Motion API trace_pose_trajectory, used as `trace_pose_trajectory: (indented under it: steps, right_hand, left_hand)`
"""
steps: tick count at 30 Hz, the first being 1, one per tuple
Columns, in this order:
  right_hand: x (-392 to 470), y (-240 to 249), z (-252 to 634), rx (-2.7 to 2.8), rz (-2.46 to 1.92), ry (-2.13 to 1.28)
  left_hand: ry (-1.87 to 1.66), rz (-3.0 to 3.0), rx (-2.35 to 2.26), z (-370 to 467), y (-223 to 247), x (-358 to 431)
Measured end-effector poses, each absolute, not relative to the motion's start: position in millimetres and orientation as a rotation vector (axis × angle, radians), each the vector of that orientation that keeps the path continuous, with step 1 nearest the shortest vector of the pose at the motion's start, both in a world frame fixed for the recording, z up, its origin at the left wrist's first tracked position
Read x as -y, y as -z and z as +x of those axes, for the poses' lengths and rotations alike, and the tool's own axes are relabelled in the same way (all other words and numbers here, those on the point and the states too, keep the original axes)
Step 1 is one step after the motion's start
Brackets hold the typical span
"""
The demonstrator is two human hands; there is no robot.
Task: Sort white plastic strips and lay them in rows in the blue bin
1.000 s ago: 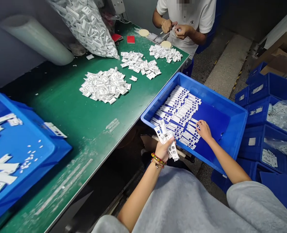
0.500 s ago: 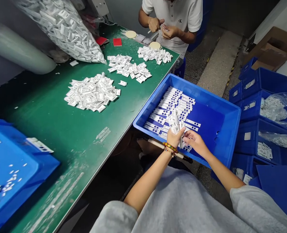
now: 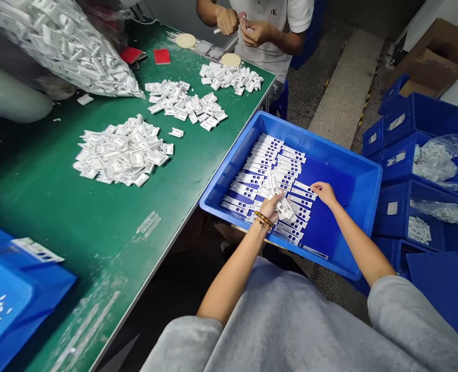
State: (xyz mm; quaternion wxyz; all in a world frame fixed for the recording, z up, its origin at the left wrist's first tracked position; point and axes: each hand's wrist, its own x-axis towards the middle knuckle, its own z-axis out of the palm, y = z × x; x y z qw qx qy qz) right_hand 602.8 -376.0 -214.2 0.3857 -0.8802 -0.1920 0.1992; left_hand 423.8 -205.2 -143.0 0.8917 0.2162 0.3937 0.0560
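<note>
- Since the frame half a second ago, the right hand [image 3: 325, 193] has left its place beside the left hand [image 3: 272, 207] and is now out at the right-hand column of strips, while the left hand's bunch tips more to the right
- The left hand is closed around a loose, crossed bunch of white strips [image 3: 285, 207], held above the rows [image 3: 265, 155] in the blue tray [image 3: 321, 135]; because the pieces fan out in different directions, one could slide free and knock the rows below askew
- The right hand's fingers are drawn narrow at the outer end of one strip [image 3: 303, 187]; I cannot tell whether they pinch it or only touch it, and a sideways brush there could push it against the neighbouring strip
- The strips lie close together and look thin and light, so a small bump might set several crooked at once
- One stray strip [image 3: 314, 251] lies apart near the tray's front wall, where it could be overlooked
- The left wrist crosses the tray's front rim, and its bracelets [image 3: 263, 219] might catch on a strip
- The tray stands just beside the green table [image 3: 190, 170]; its support is mostly hidden, so a lean on the rim could perhaps shift it
</note>
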Motion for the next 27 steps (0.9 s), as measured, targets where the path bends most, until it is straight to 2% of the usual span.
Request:
trace_pose_trajectory:
  steps: [4,9,14,17,21,27]
  right_hand:
    - [374,219,614,0.585,-2.312,-0.483]
    - [362,201,596,0.673,-2.329,-0.323]
    - [338,179,537,0.652,-1.843,-0.885]
    - [333,174,524,0.577,-1.728,-0.964]
    - [345,172,554,0.577,-1.871,-0.726]
    - [365,186,602,0.872,-2.559,-0.137]
  left_hand:
    - [-0.094,0.444,-0.85,421,149,204]
    - [-0.085,0.461,-0.884,421,152,202]
    - [-0.087,0.48,-0.836,424,155,204]
    - [-0.112,0.462,-0.851,425,156,204]
    - [-0.141,0.436,-0.912,426,154,203]
    - [-0.086,0.428,-0.915,424,150,203]
